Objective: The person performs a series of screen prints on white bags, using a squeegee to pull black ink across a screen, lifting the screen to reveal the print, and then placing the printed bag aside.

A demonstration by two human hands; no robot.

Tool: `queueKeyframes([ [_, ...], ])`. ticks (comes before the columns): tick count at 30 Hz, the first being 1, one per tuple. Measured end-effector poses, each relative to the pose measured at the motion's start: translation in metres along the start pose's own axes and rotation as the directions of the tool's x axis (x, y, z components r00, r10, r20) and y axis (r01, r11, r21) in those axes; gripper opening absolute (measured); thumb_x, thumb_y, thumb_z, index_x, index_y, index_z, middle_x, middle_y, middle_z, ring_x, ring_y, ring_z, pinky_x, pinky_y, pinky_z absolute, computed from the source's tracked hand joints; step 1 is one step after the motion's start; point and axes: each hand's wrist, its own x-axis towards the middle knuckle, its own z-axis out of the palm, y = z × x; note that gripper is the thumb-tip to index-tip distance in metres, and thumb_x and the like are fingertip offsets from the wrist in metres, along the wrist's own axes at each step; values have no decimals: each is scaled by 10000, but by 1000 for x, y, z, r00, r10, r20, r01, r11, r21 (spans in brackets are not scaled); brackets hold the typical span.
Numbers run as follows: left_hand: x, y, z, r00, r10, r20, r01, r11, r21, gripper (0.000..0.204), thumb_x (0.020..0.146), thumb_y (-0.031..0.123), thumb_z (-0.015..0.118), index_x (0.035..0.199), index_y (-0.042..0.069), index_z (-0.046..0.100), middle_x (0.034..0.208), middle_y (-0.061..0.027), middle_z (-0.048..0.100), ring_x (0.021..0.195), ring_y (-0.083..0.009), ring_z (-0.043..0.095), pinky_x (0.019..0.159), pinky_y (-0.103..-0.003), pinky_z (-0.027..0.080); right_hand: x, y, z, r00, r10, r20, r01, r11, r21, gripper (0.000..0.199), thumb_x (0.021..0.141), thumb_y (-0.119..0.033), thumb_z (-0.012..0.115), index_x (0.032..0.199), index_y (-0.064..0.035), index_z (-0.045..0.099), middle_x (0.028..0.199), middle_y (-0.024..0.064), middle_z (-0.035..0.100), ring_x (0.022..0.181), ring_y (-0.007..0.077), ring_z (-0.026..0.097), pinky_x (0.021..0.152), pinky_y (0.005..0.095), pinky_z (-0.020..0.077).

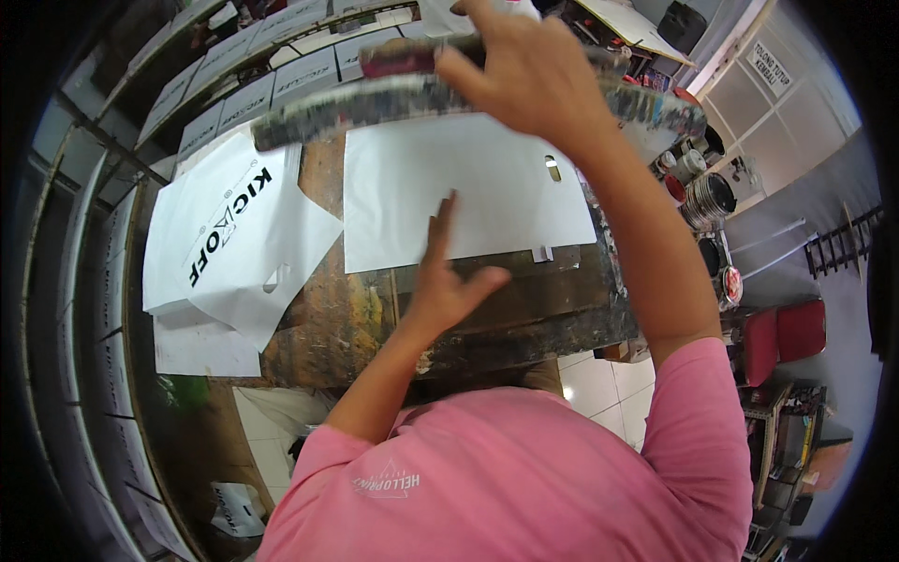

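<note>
Our left hand (449, 288) wide, empty, over the white bag (412, 187) on the table (351, 323).
Beyond, our right hand (524, 70) is at the stained bar (375, 105); we cannot tell its grip. We judge the bag best laid smooth and square, palmed lightly outward.

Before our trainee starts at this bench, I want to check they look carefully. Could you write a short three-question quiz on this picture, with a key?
1. Which of the person's hands is over the plain white bag?
2. True or false: on the table, the pile of printed bags lies to the right of the plain one.
3. The person's shirt is: A) green, B) pink, C) black.

Key:
1. The left hand.
2. False; the pile of printed bags lies to its left.
3. B.
</note>
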Motion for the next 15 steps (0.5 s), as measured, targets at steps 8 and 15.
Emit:
queueKeyframes([
  [8, -79, 44, -58, 696, -716, 49, 173, 101, -980, 1373, 848, 901, 483, 1551, -203, 65, 1537, -396, 338, 1492, -471, 348, 1262, -537, 291, -161, -17, 30, 774, -27, 633, 15, 1000, 23, 430, 954, -492, 652, 1107, -92, 700, 1007, 131, 659, 989, 332, 620, 855, 480, 470],
  [15, -117, -40, -50, 568, -786, 245, 376, -17, -927, 1380, 844, 949, 392, 1537, -202, 74, 1499, -389, 381, 1424, -469, 441, 1198, -507, 406, -242, -43, 69, 706, 107, 700, -217, 974, 70, 382, 887, -415, 750, 1094, -98, 699, 996, 99, 657, 995, 294, 629, 841, 419, 546],
])
